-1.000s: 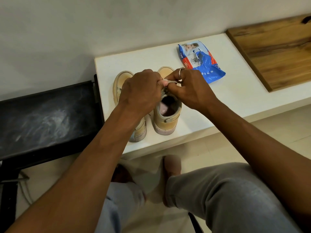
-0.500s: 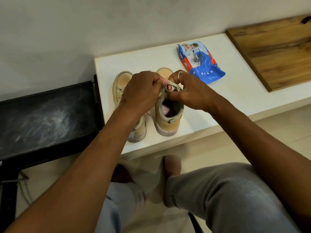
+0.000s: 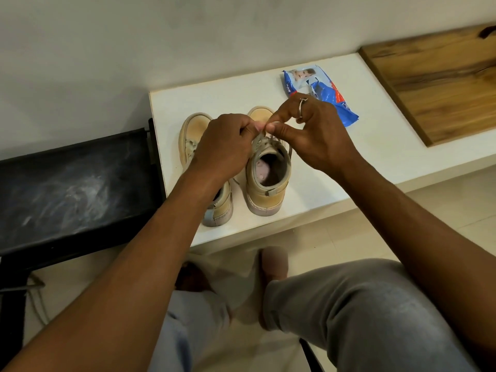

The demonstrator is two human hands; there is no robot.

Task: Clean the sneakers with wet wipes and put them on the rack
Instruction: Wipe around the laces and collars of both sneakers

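Observation:
Two tan high-top sneakers stand side by side on a white bench (image 3: pixel 375 157), toes toward the wall. My left hand (image 3: pixel 225 146) and my right hand (image 3: pixel 308 132) meet above the right sneaker (image 3: pixel 268 189), each pinching its pale laces (image 3: pixel 261 136) near the tongue. My left forearm crosses over the left sneaker (image 3: pixel 193 135) and hides its middle. A blue pack of wet wipes (image 3: pixel 324 89) lies behind my right hand on the bench, partly hidden by my fingers.
A dark, scuffed low surface (image 3: pixel 72 189) adjoins the bench on the left. A wooden board (image 3: pixel 440 84) lies at the bench's right end. My grey-trousered knees (image 3: pixel 362 304) and the tiled floor fill the foreground.
Both hands have shifted a little upward and toward the toe of the right sneaker, still working its laces. My right hand's fingers have spread more. The sneakers and pack stay put.

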